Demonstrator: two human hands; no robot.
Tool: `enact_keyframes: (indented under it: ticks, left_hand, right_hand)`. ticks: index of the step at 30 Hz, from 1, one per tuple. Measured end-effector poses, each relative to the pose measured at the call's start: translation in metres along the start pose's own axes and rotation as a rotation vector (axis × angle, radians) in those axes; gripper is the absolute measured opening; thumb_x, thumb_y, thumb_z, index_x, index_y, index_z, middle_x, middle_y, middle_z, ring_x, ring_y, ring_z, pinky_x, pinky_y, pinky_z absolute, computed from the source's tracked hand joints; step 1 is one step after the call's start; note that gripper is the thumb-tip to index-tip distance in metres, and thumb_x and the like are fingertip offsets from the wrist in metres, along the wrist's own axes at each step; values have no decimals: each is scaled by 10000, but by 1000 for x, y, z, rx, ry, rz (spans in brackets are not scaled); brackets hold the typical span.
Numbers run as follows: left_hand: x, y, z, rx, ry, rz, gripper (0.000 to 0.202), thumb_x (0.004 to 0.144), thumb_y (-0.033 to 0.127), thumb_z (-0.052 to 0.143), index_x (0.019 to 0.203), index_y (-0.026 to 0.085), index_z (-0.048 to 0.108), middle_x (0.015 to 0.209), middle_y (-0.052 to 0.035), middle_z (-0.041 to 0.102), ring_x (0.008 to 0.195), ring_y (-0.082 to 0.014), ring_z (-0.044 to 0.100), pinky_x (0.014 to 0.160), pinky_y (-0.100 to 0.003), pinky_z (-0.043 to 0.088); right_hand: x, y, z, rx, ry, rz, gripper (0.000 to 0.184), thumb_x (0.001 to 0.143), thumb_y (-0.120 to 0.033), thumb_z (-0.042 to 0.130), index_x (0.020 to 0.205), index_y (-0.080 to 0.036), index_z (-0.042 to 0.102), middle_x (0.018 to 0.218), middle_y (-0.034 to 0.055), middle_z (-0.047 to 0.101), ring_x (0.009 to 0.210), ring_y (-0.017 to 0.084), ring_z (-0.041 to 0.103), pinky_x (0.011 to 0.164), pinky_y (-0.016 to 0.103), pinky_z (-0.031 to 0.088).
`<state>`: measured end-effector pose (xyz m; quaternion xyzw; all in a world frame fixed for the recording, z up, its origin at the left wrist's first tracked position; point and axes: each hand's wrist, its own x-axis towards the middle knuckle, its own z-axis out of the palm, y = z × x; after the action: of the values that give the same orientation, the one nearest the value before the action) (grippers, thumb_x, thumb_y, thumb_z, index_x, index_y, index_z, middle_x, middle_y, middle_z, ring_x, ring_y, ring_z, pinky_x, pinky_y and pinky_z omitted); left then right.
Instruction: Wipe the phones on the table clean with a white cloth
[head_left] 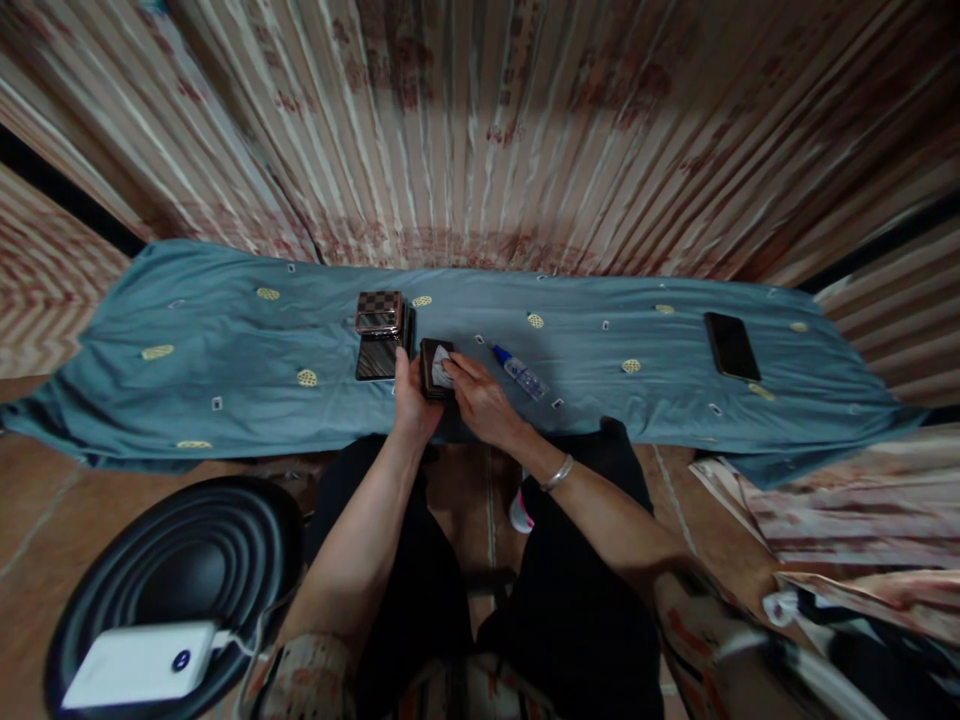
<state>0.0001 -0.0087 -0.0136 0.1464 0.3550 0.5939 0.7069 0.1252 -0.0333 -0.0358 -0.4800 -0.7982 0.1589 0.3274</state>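
Observation:
My left hand [415, 402] grips a small dark brown rectangular case [428, 362] by its side and lower edge, near the front of the cloth-covered surface. My right hand [484, 398] is closed on a crumpled pale wipe [441, 368], pressed against the case's upper face. Just left of the case lies a dark glossy flat piece [377, 357], with a checked brown block [379, 312] at its far end. To the right of my right hand rests a clear bottle with a blue tip [521, 373].
A black phone [731, 346] lies at the right on the blue cloth [592, 400]. A pleated curtain [480, 140] stands behind. At lower left, a white power bank [142, 662] with a cable sits on a black ringed round stool [180, 510].

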Motion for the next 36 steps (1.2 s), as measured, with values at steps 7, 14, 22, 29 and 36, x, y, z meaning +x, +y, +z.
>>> enact_keyframes:
  ticks: [7,14,22,29,36]
  left_hand:
    - [1,1,2,7,-1,26,570,890,700,490,803,170,680,765,-77,729,929,-239,734,806,-312,586]
    - [2,-3,3,14,-10,30,546,903,682,487,847,178,687,858,-77,757,1001,-230,727,855,-320,584]
    - [-5,-9,7,39,-13,-20,497,961,591,452,943,171,718,979,-80,771,1135,-243,689,982,-340,550]
    - [-15,-6,14,75,-79,-13,502,951,607,470,1025,184,730,1076,-93,762,1202,-279,652,976,-376,558]
    - [-14,0,9,72,-94,9,427,936,559,540,950,174,726,1008,-93,762,1132,-261,681,932,-351,567]
  right_hand:
    - [-6,-4,1,11,5,-81,485,955,-90,384,1402,-114,572,1465,161,561,1444,240,437,1224,450,375]
    - [-7,-11,0,5,-42,-103,531,949,-62,377,1450,-142,533,1499,157,531,1468,249,402,1232,493,360]
    - [8,-10,-10,-120,-21,-60,560,953,-58,356,1497,-126,477,1528,159,506,1455,256,423,1223,511,378]
    - [17,-3,-14,-125,-17,34,579,934,-43,357,1504,-61,452,1535,209,486,1465,282,412,1238,514,344]
    - [16,15,-3,26,34,109,563,955,-115,383,1513,-114,452,1540,160,498,1456,257,439,1242,509,336]
